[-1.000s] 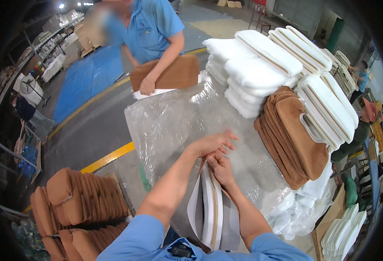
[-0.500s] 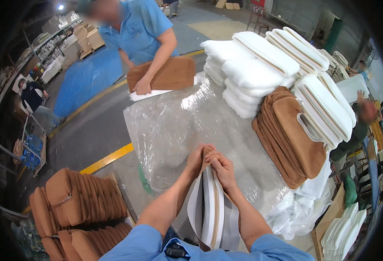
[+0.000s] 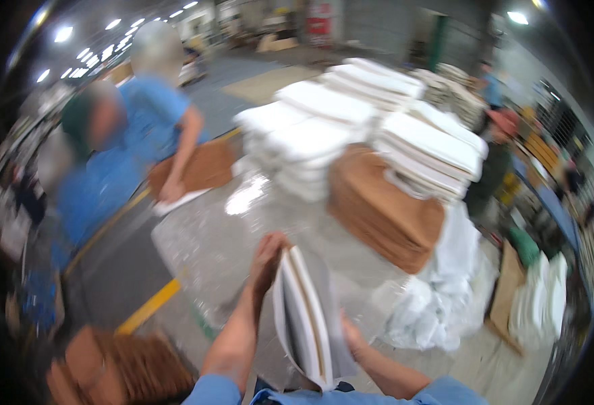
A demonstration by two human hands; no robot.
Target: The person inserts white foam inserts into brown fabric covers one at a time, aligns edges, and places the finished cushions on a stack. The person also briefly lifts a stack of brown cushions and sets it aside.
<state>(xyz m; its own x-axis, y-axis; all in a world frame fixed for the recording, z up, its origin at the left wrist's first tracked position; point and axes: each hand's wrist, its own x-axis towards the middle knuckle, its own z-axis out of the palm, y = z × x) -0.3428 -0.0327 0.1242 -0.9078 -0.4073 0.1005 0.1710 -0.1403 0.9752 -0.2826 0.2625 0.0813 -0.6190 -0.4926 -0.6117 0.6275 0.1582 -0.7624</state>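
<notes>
In front of me a fabric cover, grey on its inner side, stands spread around a white pad with a tan strip along its middle. My left hand is closed on the cover's far end, by the pad's tip. Against the right side of the cover lies my right hand, blurred, its fingers mostly hidden behind the grey fabric. Below them a plastic-covered table stretches away. Brown covered pads are stacked to the right, beside tall piles of white pads.
Across the table at the left, a co-worker in blue leans over a brown piece. More brown pads stand at the lower left. Crumpled clear plastic hangs at the table's right edge, near upright white pads.
My right hand has let go of the far end and moved back along the cover's right side. My left hand stays at the tip. The view has swung right and blurred.
</notes>
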